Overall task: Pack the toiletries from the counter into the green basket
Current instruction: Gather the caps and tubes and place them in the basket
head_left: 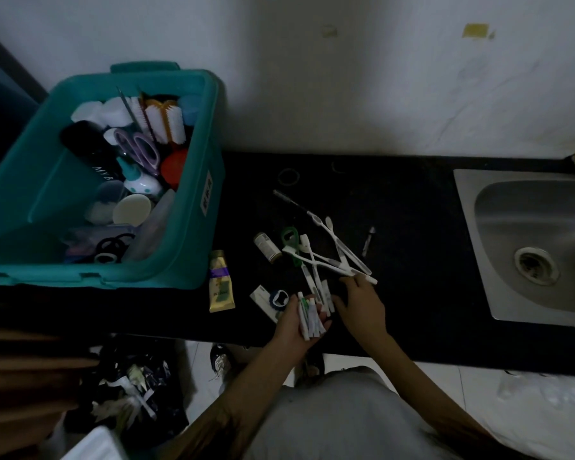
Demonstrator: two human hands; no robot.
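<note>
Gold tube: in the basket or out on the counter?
Out. The gold tube lies flat on the black counter, beside the green basket.

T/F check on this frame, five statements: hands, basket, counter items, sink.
1. The left hand holds a bunch of small tubes. True.
2. The green basket is empty. False: scissors, a brush and more are inside.
3. The toothbrushes lie on the counter. True.
4. The gold tube is inside the basket. False: it lies on the counter beside it.
5. The sink is left of the basket. False: it is to its right.
</note>
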